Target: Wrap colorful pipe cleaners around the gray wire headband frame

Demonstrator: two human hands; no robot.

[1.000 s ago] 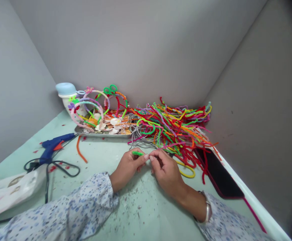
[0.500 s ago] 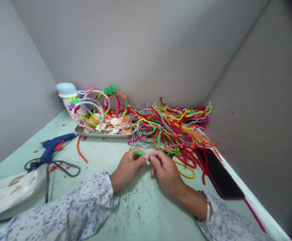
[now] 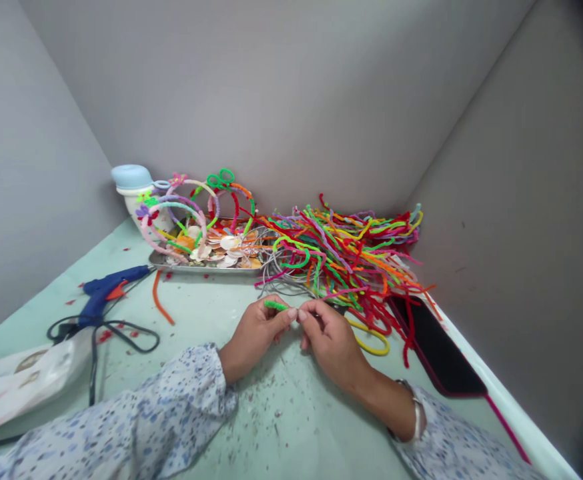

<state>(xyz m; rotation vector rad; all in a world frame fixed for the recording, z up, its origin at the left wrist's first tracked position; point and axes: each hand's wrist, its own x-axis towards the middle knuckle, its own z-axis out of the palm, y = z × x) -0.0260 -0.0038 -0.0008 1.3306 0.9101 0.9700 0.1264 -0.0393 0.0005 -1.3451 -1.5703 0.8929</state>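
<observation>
A short green pipe cleaner [image 3: 275, 305] lies across the fingers of my left hand [image 3: 259, 331], which is closed on it with thumb and forefinger pinched. The fingertips of my right hand [image 3: 330, 339] meet those of the left at the pipe cleaner's end. My right hand is pinched too, but what lies between its fingertips is too small to make out. Both hands are just above the table. Behind them spreads a heap of coloured pipe cleaners [image 3: 341, 247], and a yellow scissor handle [image 3: 373, 341] shows beside my right hand.
A metal tray [image 3: 206, 269] holds shell-like discs and several pipe-cleaner headbands [image 3: 174, 205]. A white bottle [image 3: 134, 190] with a blue lid stands behind. Left lie a blue glue gun [image 3: 106, 290] with its cord, an orange pipe cleaner [image 3: 159, 300] and a plastic bag [image 3: 36, 380]. A phone [image 3: 441, 347] lies right.
</observation>
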